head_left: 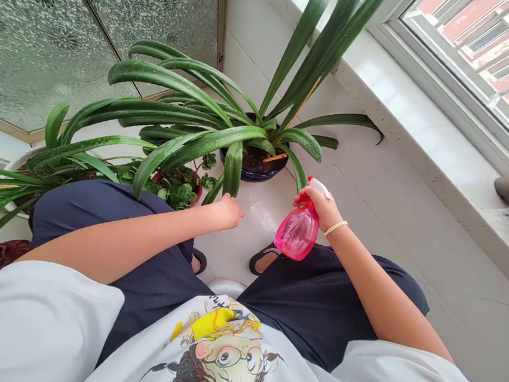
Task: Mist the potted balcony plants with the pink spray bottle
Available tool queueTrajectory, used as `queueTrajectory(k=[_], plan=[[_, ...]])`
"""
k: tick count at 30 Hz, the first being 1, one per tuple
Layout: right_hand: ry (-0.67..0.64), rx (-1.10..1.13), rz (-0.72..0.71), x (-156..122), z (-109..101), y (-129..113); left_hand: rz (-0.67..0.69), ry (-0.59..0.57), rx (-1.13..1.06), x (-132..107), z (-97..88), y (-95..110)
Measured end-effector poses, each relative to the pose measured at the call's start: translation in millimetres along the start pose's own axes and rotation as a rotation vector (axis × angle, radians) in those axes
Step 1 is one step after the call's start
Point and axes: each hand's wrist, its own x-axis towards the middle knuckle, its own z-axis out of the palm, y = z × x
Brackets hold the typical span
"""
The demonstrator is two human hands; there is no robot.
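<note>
My right hand [322, 208] grips a pink spray bottle [298, 233] with a red and white trigger head, its nozzle pointing left toward the plants. My left hand [228, 210] reaches forward and touches the tip of a long green leaf [233, 171]. That leaf belongs to a large strap-leaved plant in a dark blue pot [253, 168] on the tiled floor. Its leaves carry water droplets. A faint mist hangs between the bottle and my left hand.
A small leafy plant in a red pot [178, 185] and another strap-leaved plant in a white pot [18, 163] stand to the left. Frosted glass panels [71, 35] lie behind. A window sill [422, 129] runs along the right. I am crouched in sandals.
</note>
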Motion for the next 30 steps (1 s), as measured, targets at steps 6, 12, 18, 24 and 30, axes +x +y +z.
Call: queueTrajectory(k=[6,12,18,24,30], plan=[[0.055,-0.080,0.103,7,-13,6,0.008,-0.020,0.038,-6,-10.2,5],[0.009,-0.130,0.059,5,-19,8,0.024,-0.062,0.098,-4,-11.9,6],[-0.020,-0.263,-0.191,11,-21,9,0.087,-0.036,0.101,-4,-18.5,10],[0.041,-0.498,-0.259,15,-22,7,0.050,-0.093,0.125,1,-14.6,7],[0.041,-0.544,-0.347,6,-19,8,0.052,-0.056,0.103,3,-0.7,-2]])
